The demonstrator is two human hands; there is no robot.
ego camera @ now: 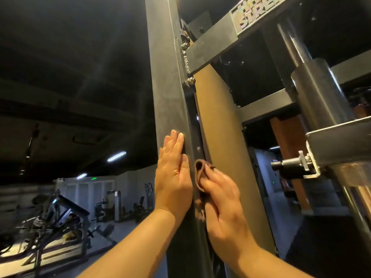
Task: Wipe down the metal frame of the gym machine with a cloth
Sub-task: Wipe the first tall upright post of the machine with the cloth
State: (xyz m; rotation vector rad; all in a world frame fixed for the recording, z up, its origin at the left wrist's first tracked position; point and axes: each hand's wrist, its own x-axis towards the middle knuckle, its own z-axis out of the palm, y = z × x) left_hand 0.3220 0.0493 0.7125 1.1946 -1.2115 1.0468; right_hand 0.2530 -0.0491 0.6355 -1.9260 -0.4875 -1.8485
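A tall dark metal upright (168,93) of the gym machine frame rises through the middle of the view. My left hand (173,173) lies flat against its left face, fingers straight and pointing up. My right hand (222,199) grips a bunched brown cloth (199,173) and holds it against the upright's right edge, beside a strip with small holes. The cloth's top fold sticks out above my fingers.
A crossbeam with a nameplate (255,15) joins the upright at top right. A brown panel (220,121) stands just behind the cloth. Chrome guide rods (313,93) and a pin bracket (297,164) jut out at right. Other gym machines (54,221) stand far left below.
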